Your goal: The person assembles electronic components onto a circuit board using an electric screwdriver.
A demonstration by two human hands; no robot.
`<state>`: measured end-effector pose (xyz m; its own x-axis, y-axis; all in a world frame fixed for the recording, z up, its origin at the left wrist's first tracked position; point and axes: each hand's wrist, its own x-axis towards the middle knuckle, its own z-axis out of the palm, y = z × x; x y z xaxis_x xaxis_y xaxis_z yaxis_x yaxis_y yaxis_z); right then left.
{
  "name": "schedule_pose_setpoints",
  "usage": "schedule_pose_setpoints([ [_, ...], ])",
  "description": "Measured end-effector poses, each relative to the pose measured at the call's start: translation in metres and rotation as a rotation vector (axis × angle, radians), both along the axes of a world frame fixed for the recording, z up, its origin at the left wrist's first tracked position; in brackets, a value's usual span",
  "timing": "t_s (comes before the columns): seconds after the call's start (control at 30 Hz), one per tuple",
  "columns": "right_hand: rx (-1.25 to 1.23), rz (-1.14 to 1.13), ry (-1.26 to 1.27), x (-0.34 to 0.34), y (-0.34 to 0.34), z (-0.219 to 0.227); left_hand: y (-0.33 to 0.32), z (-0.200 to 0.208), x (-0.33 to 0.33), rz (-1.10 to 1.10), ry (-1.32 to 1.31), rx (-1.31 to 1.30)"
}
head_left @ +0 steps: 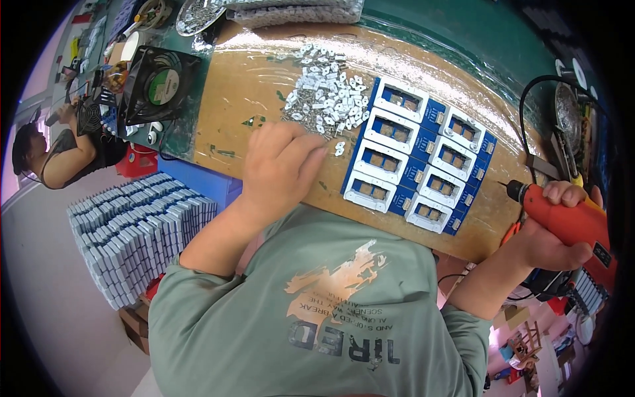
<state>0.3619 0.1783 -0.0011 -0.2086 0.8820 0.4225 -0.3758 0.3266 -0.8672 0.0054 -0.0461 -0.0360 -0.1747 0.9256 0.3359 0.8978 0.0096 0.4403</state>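
My left hand (279, 165) is closed, fingers curled and pressed together, at the near side of a pile of small white plastic pieces (324, 92) mixed with screws. Whatever its fingertips hold is hidden from view. Two white pieces (340, 149) lie apart from the pile, just right of that hand. A red power drill (562, 215) is gripped in my right hand (537, 243), its dark tip pointing left toward the table. Between the hands lies a panel of blue circuit boards (421, 159) carrying two columns of white rectangular frames (380, 162).
A black fan (162, 86) stands at the left end of the table. Below it, stacked white-and-blue parts (142, 231) rise beside a blue box (198, 175). Bagged white parts (297, 13) sit at the back. Another person (66, 149) is at far left. A black cable (526, 112) arches at right.
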Motion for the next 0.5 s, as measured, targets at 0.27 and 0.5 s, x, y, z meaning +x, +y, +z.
schedule_pose_setpoints([
  [0.27, -0.007, 0.02, 0.035, 0.002, 0.002, -0.001, 0.006, 0.002, -0.005, -0.086, 0.046, 0.006],
  [0.5, -0.04, 0.012, 0.014, 0.009, 0.008, 0.001, 0.009, 0.01, 0.005, -0.125, -0.153, -0.079],
])
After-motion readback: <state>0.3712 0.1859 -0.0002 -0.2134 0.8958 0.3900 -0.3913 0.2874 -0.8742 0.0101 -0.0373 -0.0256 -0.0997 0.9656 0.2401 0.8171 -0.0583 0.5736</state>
